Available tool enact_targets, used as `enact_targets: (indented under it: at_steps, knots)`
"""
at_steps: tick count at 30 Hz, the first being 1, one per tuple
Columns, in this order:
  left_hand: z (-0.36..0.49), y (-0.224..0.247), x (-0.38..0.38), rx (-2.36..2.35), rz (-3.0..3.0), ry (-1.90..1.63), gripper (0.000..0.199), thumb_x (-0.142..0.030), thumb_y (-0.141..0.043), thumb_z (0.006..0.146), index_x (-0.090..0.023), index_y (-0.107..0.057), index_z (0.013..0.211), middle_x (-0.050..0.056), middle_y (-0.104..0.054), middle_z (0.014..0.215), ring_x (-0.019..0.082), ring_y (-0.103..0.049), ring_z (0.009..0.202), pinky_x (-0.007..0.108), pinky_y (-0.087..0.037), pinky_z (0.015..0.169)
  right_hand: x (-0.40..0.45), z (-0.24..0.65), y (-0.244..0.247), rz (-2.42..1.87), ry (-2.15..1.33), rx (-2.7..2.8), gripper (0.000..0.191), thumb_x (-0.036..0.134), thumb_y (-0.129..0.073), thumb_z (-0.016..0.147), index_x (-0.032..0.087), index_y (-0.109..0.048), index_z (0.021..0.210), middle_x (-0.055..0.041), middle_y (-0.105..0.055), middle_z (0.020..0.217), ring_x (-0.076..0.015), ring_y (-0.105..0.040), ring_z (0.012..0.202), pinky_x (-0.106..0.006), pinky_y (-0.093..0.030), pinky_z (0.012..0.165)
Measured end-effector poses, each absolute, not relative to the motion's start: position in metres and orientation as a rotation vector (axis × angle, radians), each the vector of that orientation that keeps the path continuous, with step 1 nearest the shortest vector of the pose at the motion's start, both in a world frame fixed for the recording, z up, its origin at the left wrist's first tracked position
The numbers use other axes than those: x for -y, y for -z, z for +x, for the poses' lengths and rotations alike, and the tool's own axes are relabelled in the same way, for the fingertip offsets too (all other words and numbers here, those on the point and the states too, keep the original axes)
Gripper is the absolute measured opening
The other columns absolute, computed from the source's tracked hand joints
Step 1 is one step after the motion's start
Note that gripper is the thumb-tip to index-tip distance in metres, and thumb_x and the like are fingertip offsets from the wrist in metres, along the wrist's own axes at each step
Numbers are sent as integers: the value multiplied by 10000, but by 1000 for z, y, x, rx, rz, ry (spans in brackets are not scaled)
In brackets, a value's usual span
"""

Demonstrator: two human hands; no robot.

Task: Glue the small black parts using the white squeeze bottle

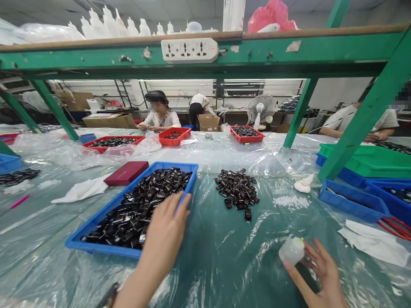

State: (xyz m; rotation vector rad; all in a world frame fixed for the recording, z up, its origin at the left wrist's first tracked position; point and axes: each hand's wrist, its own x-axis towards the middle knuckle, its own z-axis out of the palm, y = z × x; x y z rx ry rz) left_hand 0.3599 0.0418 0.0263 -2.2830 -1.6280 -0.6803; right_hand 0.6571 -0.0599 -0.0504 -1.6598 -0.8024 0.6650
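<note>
My left hand reaches over the right side of a blue tray heaped with small black parts; its fingers bend at the tray's rim, and their tips are partly hidden. A small translucent bottle with a yellowish tip is at my right hand, between the thumb and the fingers. The thumb touches its lower side. A loose pile of black parts lies on the green table to the right of the tray.
White bits and a small white item lie right of the pile. A dark red box is beside the tray. Blue bins stand at right. A green shelf beam crosses above. People sit beyond.
</note>
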Motion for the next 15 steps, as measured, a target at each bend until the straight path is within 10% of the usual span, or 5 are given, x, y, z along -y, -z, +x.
enact_targets:
  at_steps: [5,15]
  knots:
    - [455,-8,-67,1908,-2588,387,223,-289,-563,974,-117,-689,1040,142,-724,1038,303,-674,1021,481,-510,934,52,669,72,-1750,-1011,808,937,848,-601,628,207,-422,1288,-211,-470,1446,-443,-378,1369,-366,-539,676]
    - [476,13,-110,2055,-2796,594,208,-270,-559,990,-134,-592,1143,48,-655,995,178,-650,871,359,-548,796,60,652,61,-1754,-800,797,828,867,-503,693,215,-463,1201,-184,-553,1332,-414,-496,1242,-377,-493,726]
